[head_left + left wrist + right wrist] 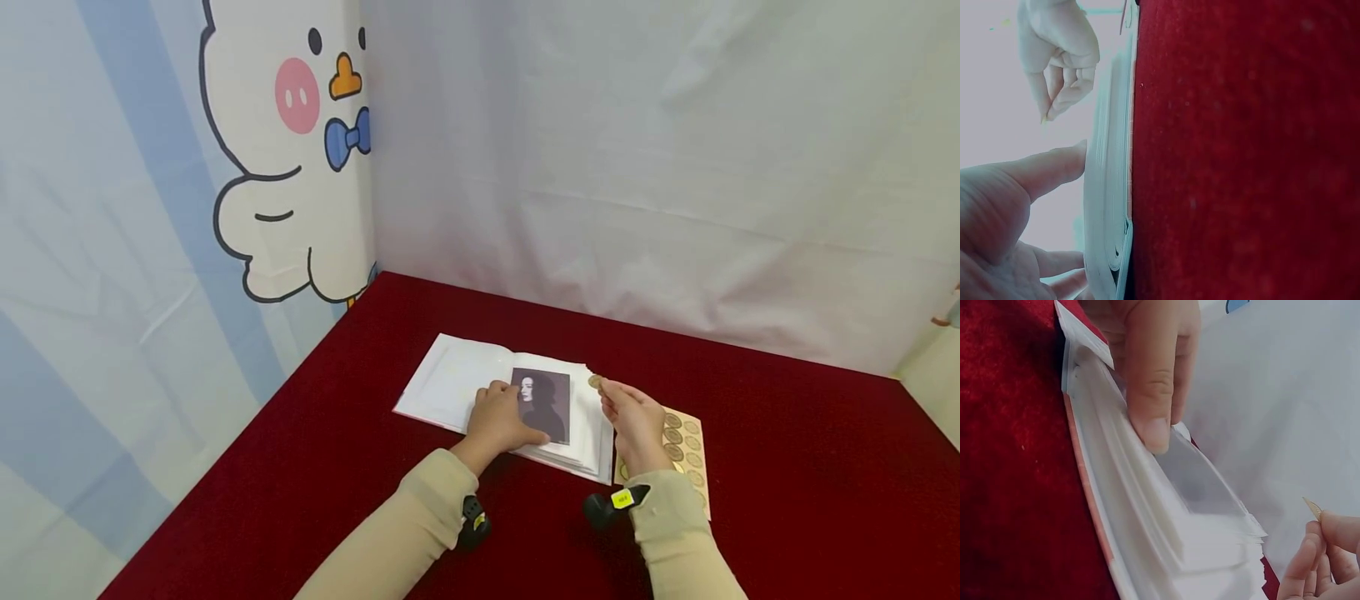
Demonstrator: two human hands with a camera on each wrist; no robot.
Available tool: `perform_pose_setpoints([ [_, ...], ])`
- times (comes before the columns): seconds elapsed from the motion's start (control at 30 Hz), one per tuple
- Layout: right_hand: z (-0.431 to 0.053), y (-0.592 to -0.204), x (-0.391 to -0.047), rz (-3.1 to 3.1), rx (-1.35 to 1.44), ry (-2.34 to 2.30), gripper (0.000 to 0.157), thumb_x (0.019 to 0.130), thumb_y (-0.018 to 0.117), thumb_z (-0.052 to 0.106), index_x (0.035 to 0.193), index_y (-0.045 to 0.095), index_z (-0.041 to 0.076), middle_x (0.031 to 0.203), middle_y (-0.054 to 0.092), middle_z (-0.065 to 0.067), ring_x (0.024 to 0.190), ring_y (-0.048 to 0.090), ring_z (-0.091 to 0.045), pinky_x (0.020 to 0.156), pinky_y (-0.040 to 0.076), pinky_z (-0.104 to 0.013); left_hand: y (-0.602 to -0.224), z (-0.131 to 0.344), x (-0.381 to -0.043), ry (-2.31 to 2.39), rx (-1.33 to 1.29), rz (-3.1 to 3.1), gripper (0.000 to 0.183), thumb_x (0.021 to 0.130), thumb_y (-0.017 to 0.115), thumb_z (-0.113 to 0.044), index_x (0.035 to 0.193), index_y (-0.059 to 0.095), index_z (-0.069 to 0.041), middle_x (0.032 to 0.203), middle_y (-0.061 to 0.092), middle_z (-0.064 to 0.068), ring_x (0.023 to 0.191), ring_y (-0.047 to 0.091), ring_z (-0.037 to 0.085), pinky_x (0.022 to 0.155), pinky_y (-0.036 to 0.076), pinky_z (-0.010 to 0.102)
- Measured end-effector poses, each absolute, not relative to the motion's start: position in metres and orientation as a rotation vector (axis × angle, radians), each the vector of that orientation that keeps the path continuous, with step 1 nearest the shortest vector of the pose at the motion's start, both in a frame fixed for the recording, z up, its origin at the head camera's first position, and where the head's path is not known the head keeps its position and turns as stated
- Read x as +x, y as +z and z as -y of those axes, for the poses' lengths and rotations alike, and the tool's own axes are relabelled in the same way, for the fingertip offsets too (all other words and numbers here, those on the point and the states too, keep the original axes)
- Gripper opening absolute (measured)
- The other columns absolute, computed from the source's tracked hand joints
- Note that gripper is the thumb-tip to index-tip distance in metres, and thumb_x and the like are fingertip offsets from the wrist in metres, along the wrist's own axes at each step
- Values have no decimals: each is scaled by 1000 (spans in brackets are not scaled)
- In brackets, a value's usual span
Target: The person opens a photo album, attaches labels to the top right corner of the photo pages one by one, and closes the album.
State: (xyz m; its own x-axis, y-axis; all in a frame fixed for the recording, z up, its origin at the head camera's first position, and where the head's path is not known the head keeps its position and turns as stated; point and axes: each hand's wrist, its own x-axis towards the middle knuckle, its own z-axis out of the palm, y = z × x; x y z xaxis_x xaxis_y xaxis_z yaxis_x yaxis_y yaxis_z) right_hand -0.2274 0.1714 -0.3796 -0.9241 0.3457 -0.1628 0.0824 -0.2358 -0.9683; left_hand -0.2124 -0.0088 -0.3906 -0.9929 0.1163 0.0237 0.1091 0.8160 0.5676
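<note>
An open book (457,379) with white pages lies on the table, a dark picture of a face (551,404) on its right-hand page. My left hand (498,423) rests across the book near the fold, fingers spread and thumb pressing the page by the picture's lower edge. Between thumb and fingertips, my right hand (633,421) pinches a small round gold sticker (595,381), held up above the right page's outer edge. In the right wrist view the gold sticker (1311,507) appears thin and nearly edge-on. Under my right wrist lies a sheet of round gold stickers (696,458), partly covered.
Dark red cloth (300,492) covers the table. A white curtain (637,167) hangs behind it, and a blue-striped curtain with a cartoon bird (285,208) is on the left. The book's stacked pages (1147,506) stand slightly apart at their edges.
</note>
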Motion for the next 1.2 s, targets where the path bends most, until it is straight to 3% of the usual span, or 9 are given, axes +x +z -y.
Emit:
perform_pose_setpoints([
  [0.33, -165, -380, -236, 1795, -511, 2291, 22, 85, 65, 1, 67, 65, 15, 66, 64, 6, 65, 60, -6, 66, 50, -19, -391, 8, -212, 927, 188, -2993, 84, 64, 83, -42, 128, 51, 1, 124, 47, 17, 111, 41, 31, 91, 40, 38],
  [0.6, -160, -377, -240, 1765, -524, 2277, 9, 83, 67, 1, 75, 69, 5, 65, 64, 4, 62, 60, -6, 64, 51, -19, -392, 8, -213, 930, 189, -2994, 83, 63, 84, -42, 127, 53, 0, 122, 48, 16, 109, 41, 30, 90, 39, 37],
  [0.83, -154, -376, -245, 1757, -545, 2298, 6, 82, 69, 1, 77, 70, 4, 65, 64, 3, 61, 59, -8, 62, 51, -19, -398, 9, -217, 931, 200, -3031, 83, 62, 84, -45, 124, 54, 1, 120, 48, 15, 107, 41, 30, 88, 39, 35],
  [1.07, -152, -377, -249, 1730, -551, 2292, 24, 82, 67, -3, 64, 66, 13, 62, 63, 4, 59, 59, -6, 59, 50, -17, -387, 8, -210, 926, 197, -2992, 82, 63, 84, -40, 125, 53, 3, 122, 48, 16, 108, 42, 29, 90, 39, 37],
  [1.2, -151, -375, -252, 1765, -563, 2275, 17, 83, 68, 0, 70, 68, 11, 66, 64, 3, 62, 59, -6, 61, 50, -17, -387, 8, -211, 892, 187, -3000, 84, 63, 84, -43, 127, 52, 1, 124, 48, 15, 109, 42, 29, 91, 39, 37],
])
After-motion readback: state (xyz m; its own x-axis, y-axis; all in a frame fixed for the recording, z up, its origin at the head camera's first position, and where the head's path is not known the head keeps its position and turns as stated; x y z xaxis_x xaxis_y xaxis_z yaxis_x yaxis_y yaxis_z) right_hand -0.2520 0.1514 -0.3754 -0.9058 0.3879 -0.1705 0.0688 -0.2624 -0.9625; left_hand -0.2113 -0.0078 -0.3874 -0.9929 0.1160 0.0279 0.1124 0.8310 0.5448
